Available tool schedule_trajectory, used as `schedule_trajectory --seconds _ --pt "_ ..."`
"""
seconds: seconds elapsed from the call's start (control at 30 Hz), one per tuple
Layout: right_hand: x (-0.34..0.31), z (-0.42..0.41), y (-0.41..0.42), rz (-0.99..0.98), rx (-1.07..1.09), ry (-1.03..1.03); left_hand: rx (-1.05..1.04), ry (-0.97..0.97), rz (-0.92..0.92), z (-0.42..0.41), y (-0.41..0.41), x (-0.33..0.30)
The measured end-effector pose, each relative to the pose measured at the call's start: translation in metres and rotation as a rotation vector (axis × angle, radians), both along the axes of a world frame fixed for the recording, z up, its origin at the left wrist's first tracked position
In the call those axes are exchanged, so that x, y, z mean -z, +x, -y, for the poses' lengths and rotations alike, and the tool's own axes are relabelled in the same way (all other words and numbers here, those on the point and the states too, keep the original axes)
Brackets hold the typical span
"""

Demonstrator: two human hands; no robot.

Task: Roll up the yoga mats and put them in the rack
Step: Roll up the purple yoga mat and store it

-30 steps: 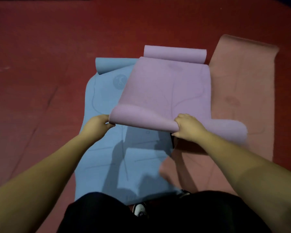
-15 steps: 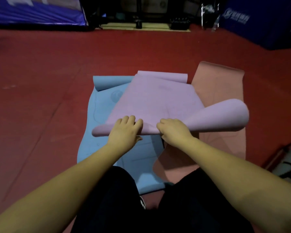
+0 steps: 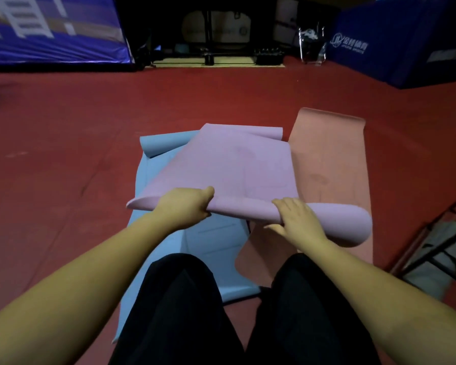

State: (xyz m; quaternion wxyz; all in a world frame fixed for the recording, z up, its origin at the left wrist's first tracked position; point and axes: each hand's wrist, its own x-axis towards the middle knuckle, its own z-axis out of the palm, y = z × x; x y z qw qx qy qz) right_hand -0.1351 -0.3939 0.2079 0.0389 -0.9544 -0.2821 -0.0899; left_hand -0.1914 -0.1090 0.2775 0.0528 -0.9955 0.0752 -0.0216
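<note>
Currently we start rolling the purple mat [image 3: 234,164] at frame centre, left hand [image 3: 186,206] gripping its near edge, right hand [image 3: 298,222] pressing open-fingered on the curl; next, tighten it evenly.

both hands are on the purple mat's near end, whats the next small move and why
Probably tuck the curled near edge tighter and push the roll forward. The purple mat has only one loose, uneven turn, flaring wider beyond the right hand and flatter at the left hand. Most of it lies unrolled over the blue mat and the pink mat, so evening the roll first should keep it straight.
</note>
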Motion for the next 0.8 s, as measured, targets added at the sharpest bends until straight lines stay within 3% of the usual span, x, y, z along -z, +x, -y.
schedule_trajectory --seconds 0.1,0.23,0.37,0.57,0.67,0.73,0.8 --pt "-0.015 0.002 -0.004 0.004 -0.046 -0.01 -0.016 -0.011 -0.174 -0.007 -0.002 -0.01" --pt "-0.014 0.0 -0.024 -0.176 -0.11 -0.198 -0.077 -0.11 -0.544 -0.011 -0.014 0.006" --pt "0.016 -0.007 -0.057 -0.253 -0.155 -0.244 -0.319 -0.299 -0.691 0.0 -0.034 0.044" --pt "0.011 -0.017 -0.057 -0.3 -0.12 -0.226 -0.429 -0.305 -0.697 -0.006 -0.039 0.059" --pt "0.014 -0.02 -0.057 -0.376 -0.107 -0.261 -0.383 -0.196 -0.672 -0.009 -0.045 0.071" --pt "0.02 -0.027 -0.057 -0.424 -0.122 -0.284 -0.293 -0.09 -0.603 -0.009 -0.054 0.085" --pt "0.023 -0.028 -0.056 -0.474 -0.126 -0.267 -0.212 0.023 -0.394 -0.006 -0.065 0.093"
